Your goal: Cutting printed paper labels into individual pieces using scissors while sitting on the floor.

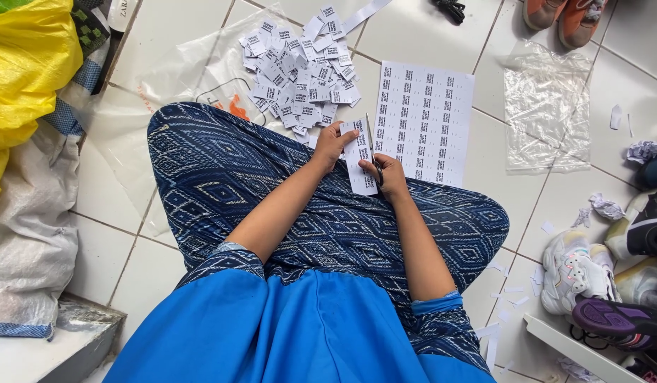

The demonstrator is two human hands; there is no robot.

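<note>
I sit on a white tiled floor with my patterned blue legs crossed. My left hand [333,144] pinches the top of a narrow white paper strip [359,162] printed with small black labels. My right hand [390,175] grips scissors [371,149] whose blades run up along the strip's right edge. Just beyond my hands lies a white sheet [426,120] printed with rows of the same labels. A heap of small cut labels [300,74] rests on a clear plastic bag [201,67] past my left knee.
A crumpled clear plastic bag [548,106] lies to the right of the sheet. Several shoes [580,273] crowd the right edge, two orange ones [566,14] at the top. A yellow bag [27,64] and a white sack [27,234] sit at left. Paper scraps [516,291] dot the floor.
</note>
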